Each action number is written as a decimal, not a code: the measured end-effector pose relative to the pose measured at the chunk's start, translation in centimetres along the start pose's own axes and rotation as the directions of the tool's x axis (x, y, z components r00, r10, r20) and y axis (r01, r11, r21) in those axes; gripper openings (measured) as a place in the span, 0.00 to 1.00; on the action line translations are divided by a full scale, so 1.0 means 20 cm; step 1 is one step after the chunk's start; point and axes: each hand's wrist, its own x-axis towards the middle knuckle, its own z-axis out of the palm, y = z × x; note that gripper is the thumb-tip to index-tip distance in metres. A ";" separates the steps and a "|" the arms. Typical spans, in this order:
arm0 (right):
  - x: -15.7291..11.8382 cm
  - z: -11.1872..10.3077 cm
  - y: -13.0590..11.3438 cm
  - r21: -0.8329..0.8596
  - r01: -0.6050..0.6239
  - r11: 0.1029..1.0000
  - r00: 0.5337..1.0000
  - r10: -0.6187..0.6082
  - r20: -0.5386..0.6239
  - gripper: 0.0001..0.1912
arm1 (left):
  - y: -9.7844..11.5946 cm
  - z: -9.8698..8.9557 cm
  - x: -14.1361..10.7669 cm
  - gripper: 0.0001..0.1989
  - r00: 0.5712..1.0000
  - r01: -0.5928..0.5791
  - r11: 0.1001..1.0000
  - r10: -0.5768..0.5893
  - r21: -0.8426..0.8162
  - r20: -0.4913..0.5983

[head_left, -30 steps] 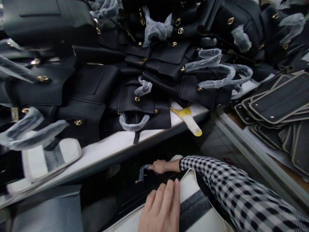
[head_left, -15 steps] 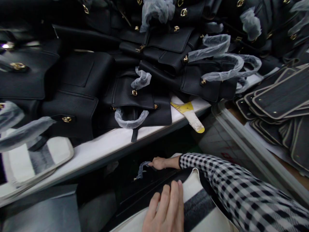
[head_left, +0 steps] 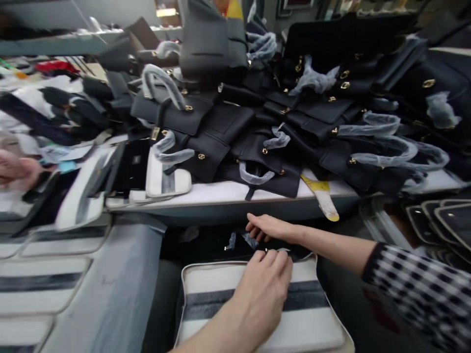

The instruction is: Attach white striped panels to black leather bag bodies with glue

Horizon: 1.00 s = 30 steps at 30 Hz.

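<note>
A cream bag with a dark stripe (head_left: pixel 206 301) stands low in front of me, its edges piped. My left hand (head_left: pixel 265 289) is closed over its top edge, the fingertips curled out of sight behind it. Just beyond that edge, my right hand (head_left: pixel 270 228) reaches in from the right with its fingers apart and nothing visible in them. Below and left of those fingers is a plastic-wrapped handle (head_left: pixel 250 240) in the dark gap under the table edge. A second wrapped piece (head_left: pixel 231 241) lies further left.
Black handbags with gold fittings and plastic-wrapped handles (head_left: pixel 261 152) are heaped on the white table (head_left: pixel 217 192). A yellow and white strip (head_left: pixel 324 196) hangs over its edge. Striped panels (head_left: pixel 44 279) lie at left beside a grey sheet (head_left: pixel 114 279); dark piped panels (head_left: pixel 447 220) are stacked at right.
My right hand has let go of the wrapped handle and risen, its fingers opening. My left hand has come to the striped bag's top edge. The view has tilted up and swung left.
</note>
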 end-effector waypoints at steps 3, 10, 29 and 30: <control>-0.15 0.07 -0.09 -0.059 0.077 0.995 0.996 -0.079 -0.042 0.41 | -0.07 -0.06 -0.09 0.18 0.988 0.133 0.966 -0.146 -0.221 -0.045; -0.19 0.18 -0.09 -0.272 0.145 0.951 0.981 -0.175 -0.088 0.39 | -0.38 -0.17 -0.37 0.14 0.845 0.531 0.768 -0.515 -0.358 0.148; -0.23 0.23 -0.15 -0.521 0.109 0.847 0.978 -0.184 -0.094 0.30 | -0.56 -0.03 -0.50 0.16 0.808 0.535 0.433 -0.513 -0.725 0.289; -0.23 0.23 -0.16 -0.528 0.098 0.843 0.978 -0.179 -0.104 0.31 | -0.56 -0.03 -0.50 0.15 0.821 0.521 0.478 -0.507 -0.708 0.262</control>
